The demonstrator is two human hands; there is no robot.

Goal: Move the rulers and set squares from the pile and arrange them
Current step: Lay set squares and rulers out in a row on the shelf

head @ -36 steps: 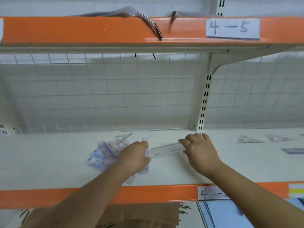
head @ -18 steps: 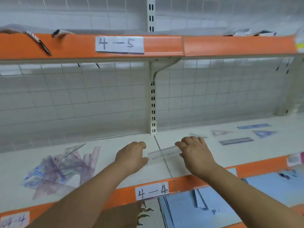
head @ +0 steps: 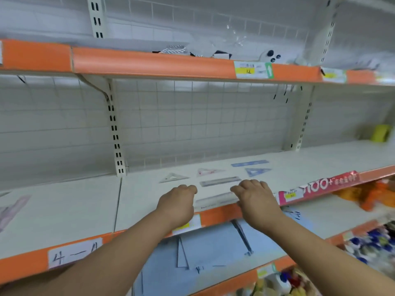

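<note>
The clear plastic ruler (head: pixel 215 199) sits low in the centre of the frame, at the front edge of the white shelf (head: pixel 64 206). The left hand (head: pixel 177 205) curls round one end and the right hand (head: pixel 254 199) pinches the other. Just behind it lies a grey ruler (head: pixel 220 180), with a clear set square (head: pixel 173 177), pink set square (head: pixel 210 171), blue set square (head: pixel 257 171) and blue ruler (head: pixel 249 163) beyond. The pile (head: pixel 10 212) shows at the far left. Released this near the edge, the ruler could slip off. Pushed back carelessly, it could knock the grey ruler askew.
</note>
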